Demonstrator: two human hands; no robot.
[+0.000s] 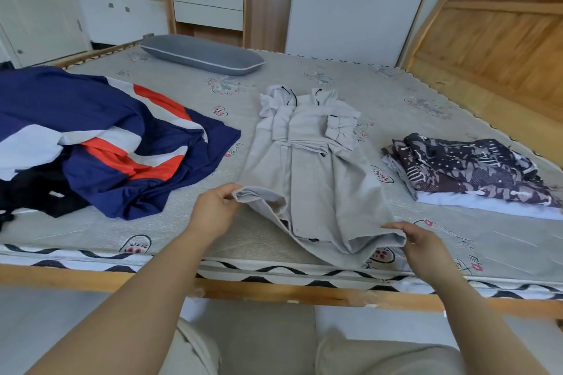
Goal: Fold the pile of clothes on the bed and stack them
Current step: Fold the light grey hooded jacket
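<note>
We see a long grey coat (307, 158) lying flat on the bed (441, 237). Its hood end points to the far edge of the bed, and its bottom hem lies at the near edge, close to us. The sleeves are folded in over the chest.

Our left hand (213, 210) makes a grip on the left bottom corner of the coat. The thumb and fingers are pinched tight on the cloth, and that corner is lifted a little off the bed. Our right hand (422, 242) makes a grip on the right bottom corner. Its fingers curl over the hem and its thumb is under it. So the coat stretches away from both hands, from the near edge out to the middle of the bed.

On the left side of the bed is a messy pile of clothes (100, 143) in blue, white and orange, with something black at the edge. It lies just beside the coat but does not touch it. On the right side is a small stack of folded clothes (466, 173), dark with spots on top and white under it. A grey pillow (202, 55) lies at the far edge of the bed.
</note>
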